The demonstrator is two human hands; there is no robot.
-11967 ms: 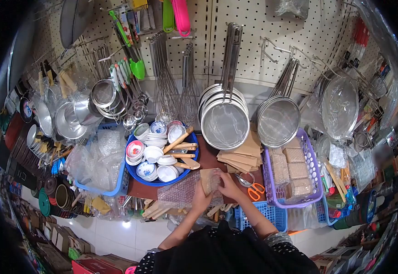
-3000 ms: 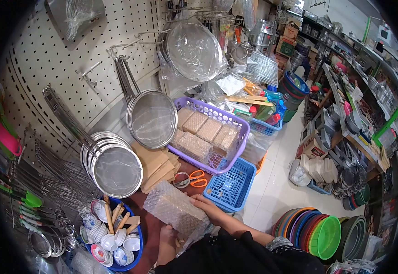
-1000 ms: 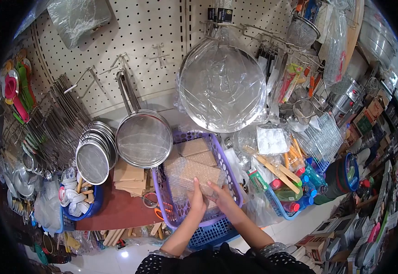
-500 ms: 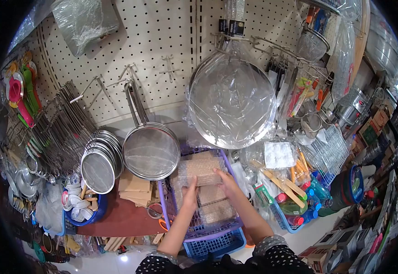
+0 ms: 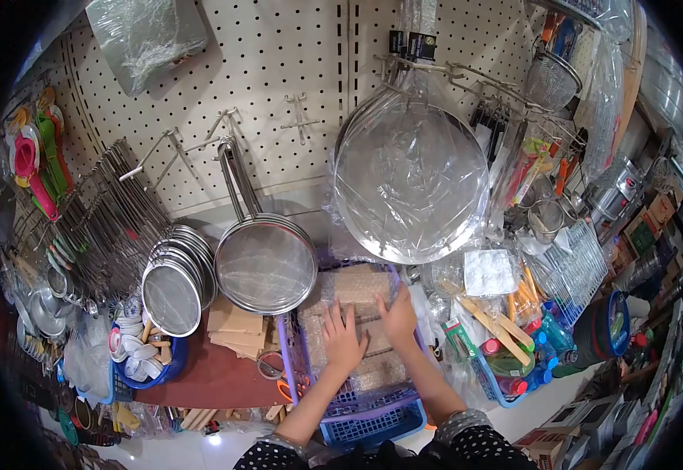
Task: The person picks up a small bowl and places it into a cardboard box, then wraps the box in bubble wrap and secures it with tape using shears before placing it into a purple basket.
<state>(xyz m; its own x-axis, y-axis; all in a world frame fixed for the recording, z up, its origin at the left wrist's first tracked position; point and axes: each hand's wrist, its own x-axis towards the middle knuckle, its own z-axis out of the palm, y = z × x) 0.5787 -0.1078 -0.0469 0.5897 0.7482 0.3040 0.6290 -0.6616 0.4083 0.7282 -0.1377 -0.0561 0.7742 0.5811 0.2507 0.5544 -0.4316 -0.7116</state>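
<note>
A purple plastic basket (image 5: 294,362) in front of me holds several bubble-wrapped packages, brown through the wrap. My left hand (image 5: 343,338) lies over them with its fingers spread, fingertips at the lower edge of the upper bubble-wrapped package (image 5: 355,283). At that package's right corner is my right hand (image 5: 399,317), its thumb on the near side and its fingers at the outer side by the basket wall; part of the fingers is hidden. Another bubble-wrapped package (image 5: 378,370) lies nearer me, between my forearms.
Mesh strainers (image 5: 266,268) and a large plastic-wrapped round sieve (image 5: 410,184) hang from the pegboard just beyond the basket. Left are cardboard pieces (image 5: 236,319), scissors (image 5: 285,388), a tape roll (image 5: 270,365) and a blue bowl (image 5: 177,362). A blue basket (image 5: 361,429) stands below; bottles (image 5: 514,362) sit right.
My left hand has released the upper package's edge and spread its fingers over the packages. My right hand has shifted to its right corner. The view has moved slightly.
</note>
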